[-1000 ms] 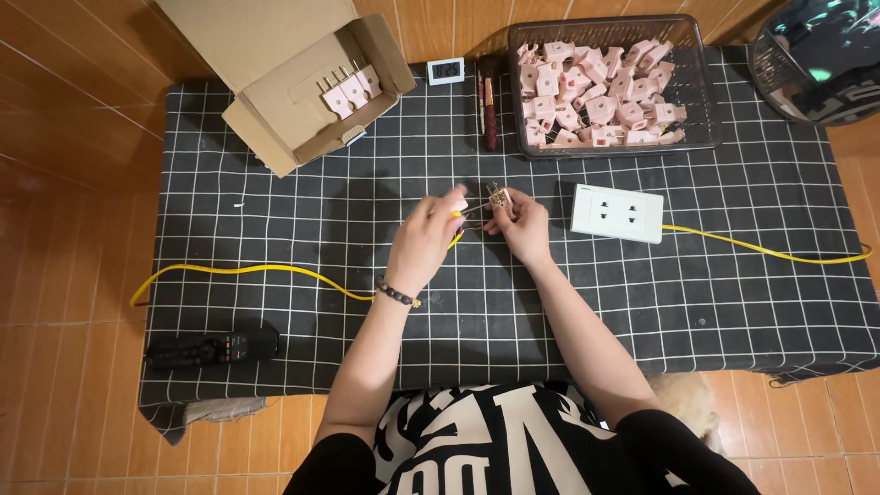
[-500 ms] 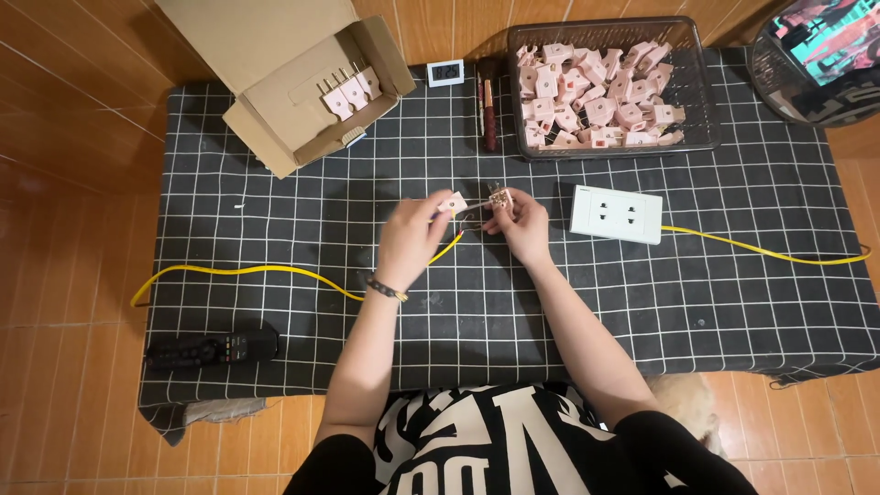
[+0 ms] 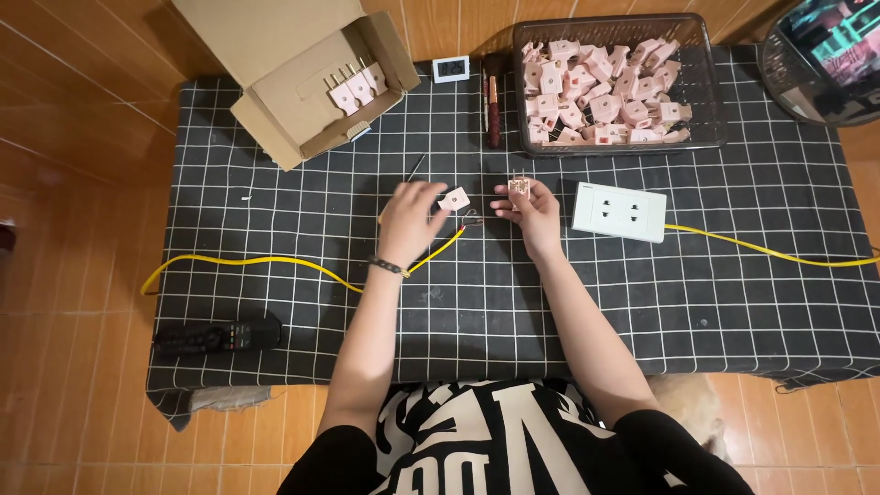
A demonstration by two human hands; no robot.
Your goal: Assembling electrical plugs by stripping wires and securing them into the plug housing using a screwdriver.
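1. left hand [image 3: 410,223]: fingers closed on a pink plug half [image 3: 455,198], left of the white socket strip [image 3: 620,211].
2. right hand [image 3: 530,209]: fingertips pinching a pink pronged plug part [image 3: 519,187], just left of the strip.
3. yellow cable [image 3: 275,262]: its end lies between the hands, on the checked tabletop [image 3: 733,293].
4. wire basket [image 3: 706,82] of pink plugs: behind the strip.

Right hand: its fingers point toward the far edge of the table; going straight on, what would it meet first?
Probably the basket of pink plugs, past the plug part the right hand holds; depth is uncertain.
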